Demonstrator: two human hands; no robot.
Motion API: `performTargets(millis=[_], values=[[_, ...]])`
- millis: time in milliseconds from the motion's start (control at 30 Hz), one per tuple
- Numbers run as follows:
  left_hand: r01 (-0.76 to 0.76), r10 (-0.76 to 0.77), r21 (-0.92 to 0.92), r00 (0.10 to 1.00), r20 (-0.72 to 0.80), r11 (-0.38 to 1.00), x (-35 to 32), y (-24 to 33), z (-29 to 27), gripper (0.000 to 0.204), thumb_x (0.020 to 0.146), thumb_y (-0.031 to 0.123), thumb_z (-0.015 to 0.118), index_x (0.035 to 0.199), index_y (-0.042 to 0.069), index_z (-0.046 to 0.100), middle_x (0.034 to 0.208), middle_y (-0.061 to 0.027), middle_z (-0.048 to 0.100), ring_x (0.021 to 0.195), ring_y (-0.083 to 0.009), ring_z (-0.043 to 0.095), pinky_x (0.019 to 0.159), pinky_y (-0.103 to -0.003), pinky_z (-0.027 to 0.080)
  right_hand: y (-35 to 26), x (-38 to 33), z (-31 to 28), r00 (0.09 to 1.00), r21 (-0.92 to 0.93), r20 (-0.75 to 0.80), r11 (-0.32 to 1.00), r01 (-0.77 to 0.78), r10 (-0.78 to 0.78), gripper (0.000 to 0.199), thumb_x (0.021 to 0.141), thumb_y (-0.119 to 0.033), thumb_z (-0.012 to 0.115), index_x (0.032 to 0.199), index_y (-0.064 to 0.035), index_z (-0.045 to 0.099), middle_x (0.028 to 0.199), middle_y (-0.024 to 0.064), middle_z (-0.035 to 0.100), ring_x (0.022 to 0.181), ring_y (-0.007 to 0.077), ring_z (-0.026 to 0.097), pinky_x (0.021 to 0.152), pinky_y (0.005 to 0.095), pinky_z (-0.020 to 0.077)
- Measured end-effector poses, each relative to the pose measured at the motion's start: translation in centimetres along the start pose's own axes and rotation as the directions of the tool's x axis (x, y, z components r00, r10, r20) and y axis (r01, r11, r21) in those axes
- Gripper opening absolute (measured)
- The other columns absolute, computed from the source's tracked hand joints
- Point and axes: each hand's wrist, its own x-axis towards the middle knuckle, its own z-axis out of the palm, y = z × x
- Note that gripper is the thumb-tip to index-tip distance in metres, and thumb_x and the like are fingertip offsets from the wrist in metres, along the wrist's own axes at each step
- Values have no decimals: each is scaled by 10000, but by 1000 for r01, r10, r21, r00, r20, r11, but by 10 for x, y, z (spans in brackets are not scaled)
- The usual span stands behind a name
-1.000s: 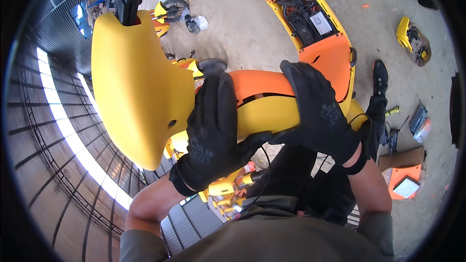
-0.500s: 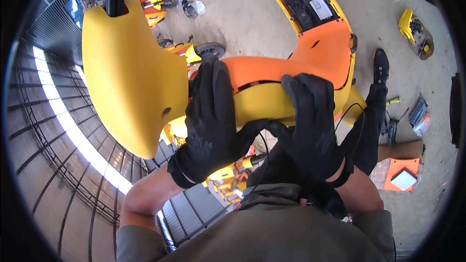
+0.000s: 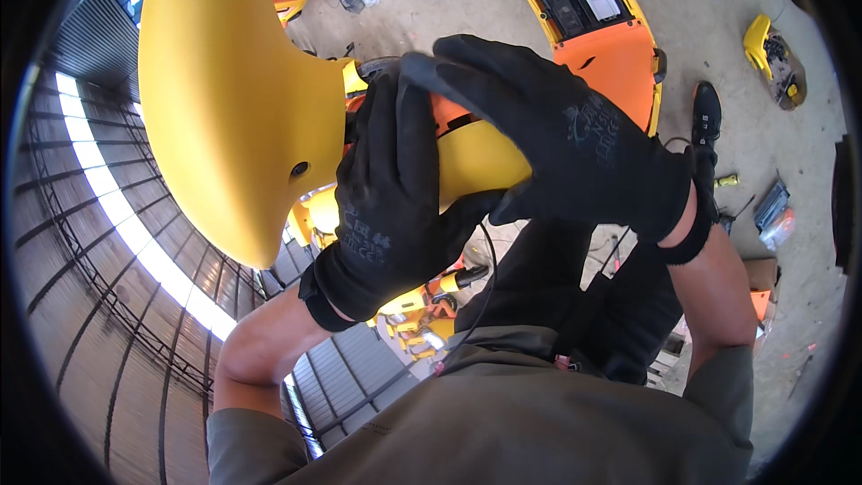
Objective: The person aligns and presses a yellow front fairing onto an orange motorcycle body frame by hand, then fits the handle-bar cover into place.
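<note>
A yellow side panel [image 3: 480, 162] of a scooter lies between my hands, along the edge of its orange body cover [image 3: 611, 72]. My left hand [image 3: 382, 193], in a black work glove, grips the panel near the front end, fingers over the top and thumb below. My right hand [image 3: 575, 139], gloved the same, arches over the panel with fingertips by the left fingers and thumb against the lower edge. Both thumbs nearly meet. The large yellow front cover [image 3: 224, 99] stands just left. My hands hide much of the panel and the seam above it.
An open compartment [image 3: 575, 0] with wiring sits in the scooter's rear. A thin black cable [image 3: 489, 283] hangs below my hands. Right on the floor are a yellow part [image 3: 761, 45], a dark tool [image 3: 770, 205] and a cardboard box [image 3: 759, 274]. Wheels and scooter parts lie at the back.
My right hand has swung left and forward along the panel, up against my left hand. The left hand keeps its grip. The scooter appears slightly higher and farther left in view.
</note>
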Motion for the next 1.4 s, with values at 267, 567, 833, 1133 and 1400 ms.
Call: performTargets(millis=[267,567,833,1133,1400], values=[[17,-17,26,1000,16,1000,3,3,-3,1079,728,324,881,1496,-118,266,1460,-351,413,1334,-507,453,1064,-504,423,17,1,1,998,67,19,996,65,-67,1170,512,-145,943,1523,-71,358,1489,163,460,1367,353,451,1128,436,395],[-1,0,73,1000,22,997,2,1,-3,1069,723,335,879,1478,-141,291,1445,-374,410,1316,-522,465,1039,-503,445,20,-4,0,998,-30,59,1000,-1,3,1108,600,-311,931,1501,-9,362,1433,206,485,1297,394,495,1097,448,400],[-7,6,36,999,46,999,3,2,-8,1070,746,348,867,1489,-138,269,1458,-373,397,1333,-525,447,1070,-514,414,-16,-41,18,956,-242,-264,950,-195,129,880,681,-297,858,1407,9,464,1297,203,523,1167,393,522,997,472,432],[-4,7,-65,999,49,998,4,5,-8,1016,781,367,826,1473,-144,287,1449,-381,390,1348,-528,418,1072,-552,393,-31,-68,38,850,-141,-422,904,-404,314,787,704,-238,858,1369,-4,506,1253,177,497,1138,364,494,969,470,416],[6,-6,-5,997,77,1000,0,9,-12,1093,735,336,871,1515,-97,238,1496,-342,376,1337,-503,451,1087,-501,400,-25,-70,40,855,-49,-437,941,-334,281,779,673,-215,875,1334,-4,520,1235,168,507,1123,363,503,963,474,417]])
